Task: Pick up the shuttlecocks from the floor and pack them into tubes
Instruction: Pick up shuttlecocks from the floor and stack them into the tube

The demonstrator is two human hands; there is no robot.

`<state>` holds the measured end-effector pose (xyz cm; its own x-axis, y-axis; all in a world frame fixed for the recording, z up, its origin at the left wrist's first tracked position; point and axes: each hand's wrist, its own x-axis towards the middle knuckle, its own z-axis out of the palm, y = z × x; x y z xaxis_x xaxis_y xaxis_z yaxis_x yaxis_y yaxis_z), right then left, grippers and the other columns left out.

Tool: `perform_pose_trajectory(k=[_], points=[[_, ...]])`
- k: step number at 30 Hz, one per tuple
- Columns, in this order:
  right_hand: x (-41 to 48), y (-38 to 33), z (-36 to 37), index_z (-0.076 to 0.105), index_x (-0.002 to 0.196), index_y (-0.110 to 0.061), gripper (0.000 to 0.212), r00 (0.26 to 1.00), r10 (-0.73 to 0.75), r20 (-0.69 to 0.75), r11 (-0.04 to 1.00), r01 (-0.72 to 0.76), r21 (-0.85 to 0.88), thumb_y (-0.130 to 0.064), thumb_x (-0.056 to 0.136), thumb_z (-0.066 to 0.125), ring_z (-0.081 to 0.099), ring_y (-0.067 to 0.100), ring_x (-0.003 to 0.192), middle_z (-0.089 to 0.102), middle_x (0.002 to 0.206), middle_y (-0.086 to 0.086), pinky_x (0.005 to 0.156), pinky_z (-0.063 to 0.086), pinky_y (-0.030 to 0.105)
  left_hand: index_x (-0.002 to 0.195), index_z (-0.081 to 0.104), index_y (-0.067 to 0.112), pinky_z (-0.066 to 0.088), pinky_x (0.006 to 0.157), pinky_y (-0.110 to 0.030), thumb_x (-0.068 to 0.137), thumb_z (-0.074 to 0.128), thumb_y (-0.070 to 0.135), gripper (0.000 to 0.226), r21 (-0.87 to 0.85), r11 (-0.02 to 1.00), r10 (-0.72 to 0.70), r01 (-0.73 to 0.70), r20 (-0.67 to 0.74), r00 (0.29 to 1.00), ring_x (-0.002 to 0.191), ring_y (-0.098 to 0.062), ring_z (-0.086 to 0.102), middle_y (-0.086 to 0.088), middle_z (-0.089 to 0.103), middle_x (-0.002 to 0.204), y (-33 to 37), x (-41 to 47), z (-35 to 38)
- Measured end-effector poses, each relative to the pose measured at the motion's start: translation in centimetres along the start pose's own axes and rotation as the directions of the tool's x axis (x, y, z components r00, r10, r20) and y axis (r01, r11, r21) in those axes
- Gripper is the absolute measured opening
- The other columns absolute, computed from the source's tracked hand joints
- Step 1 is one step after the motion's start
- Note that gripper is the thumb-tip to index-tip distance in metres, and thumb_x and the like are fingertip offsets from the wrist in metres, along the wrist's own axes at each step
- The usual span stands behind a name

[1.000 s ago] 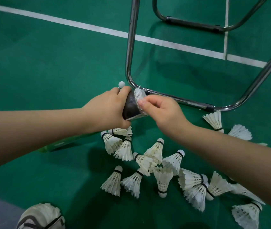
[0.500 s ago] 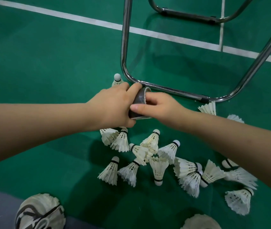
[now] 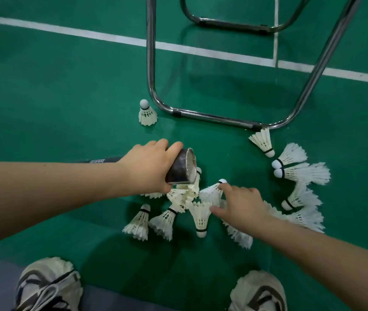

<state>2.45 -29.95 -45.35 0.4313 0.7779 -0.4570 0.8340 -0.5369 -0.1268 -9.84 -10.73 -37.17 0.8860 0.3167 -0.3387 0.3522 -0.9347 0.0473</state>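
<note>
My left hand (image 3: 147, 167) grips a dark shuttlecock tube (image 3: 182, 168) near its open mouth, which faces right; the tube's body runs left behind my forearm. My right hand (image 3: 239, 204) is down among the white shuttlecocks, fingers spread, index tip touching a shuttlecock (image 3: 212, 191) lying just right of the tube mouth. Its thumb is against another shuttlecock (image 3: 200, 215) that lies cork toward me. Several more lie in a pile under and around both hands. One shuttlecock (image 3: 146, 113) stands alone farther away.
A chrome tubular chair frame (image 3: 214, 116) rests on the green court floor beyond the hands, with a shuttlecock (image 3: 262, 141) at its right corner. Several shuttlecocks (image 3: 297, 173) lie at the right. White court lines (image 3: 88, 33) cross the far floor. My two shoes (image 3: 48, 286) are at the bottom.
My right hand left the tube mouth and dropped to the shuttlecocks on the floor. The left hand with the tube moved down, nearer the pile. The view tilted down and my shoes appeared.
</note>
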Motion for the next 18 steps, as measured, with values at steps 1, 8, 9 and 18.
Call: perform_pose_trajectory(k=[1,8,9,18], points=[[0.1,-0.2,0.7,0.039,0.126,-0.022,0.057,1.000,0.002,-0.008,1.000,-0.002,-0.001,-0.059,0.083,0.043,0.057,0.022,0.095,0.061,0.101,-0.001,0.083,0.034,0.035,0.131,0.026,0.022,0.047,0.076,-0.038,0.068,0.068,0.044,0.079,0.001,1.000,-0.003,0.003,0.001,1.000,0.096,-0.025,0.050,-0.004,0.046,0.107,0.5,0.3,0.1],[3.3,0.9,0.6,0.048,0.112,-0.014,0.043,0.984,-0.109,-0.144,0.994,0.109,-0.008,-0.047,0.084,0.046,0.057,0.026,0.085,0.060,0.094,0.004,0.071,0.031,0.035,0.131,0.027,0.023,0.049,0.077,-0.038,0.068,0.069,0.044,0.079,-0.121,0.991,-0.071,0.066,-0.039,0.997,0.093,-0.022,0.049,-0.003,0.048,0.106,2.5,2.8,0.7],[3.5,1.0,0.6,0.048,0.109,-0.014,0.044,0.982,-0.120,-0.143,0.992,0.122,0.007,-0.050,0.083,0.046,0.055,0.026,0.080,0.057,0.088,0.003,0.069,0.030,0.034,0.131,0.027,0.023,0.049,0.077,-0.038,0.068,0.069,0.044,0.079,-0.124,0.990,-0.075,0.070,-0.035,0.997,0.093,-0.022,0.049,-0.002,0.048,0.106,2.7,3.0,0.8],[3.5,1.4,1.3,0.042,0.076,-0.012,0.008,0.977,-0.112,-0.183,0.992,0.122,0.045,-0.014,0.083,0.044,0.030,0.018,0.053,0.028,0.062,-0.003,0.058,0.021,0.029,0.135,0.024,0.022,0.050,0.081,-0.041,0.069,0.068,0.045,0.083,-0.100,0.991,-0.089,0.086,-0.029,0.996,0.097,-0.024,0.050,-0.004,0.048,0.109,3.6,3.7,1.0]])
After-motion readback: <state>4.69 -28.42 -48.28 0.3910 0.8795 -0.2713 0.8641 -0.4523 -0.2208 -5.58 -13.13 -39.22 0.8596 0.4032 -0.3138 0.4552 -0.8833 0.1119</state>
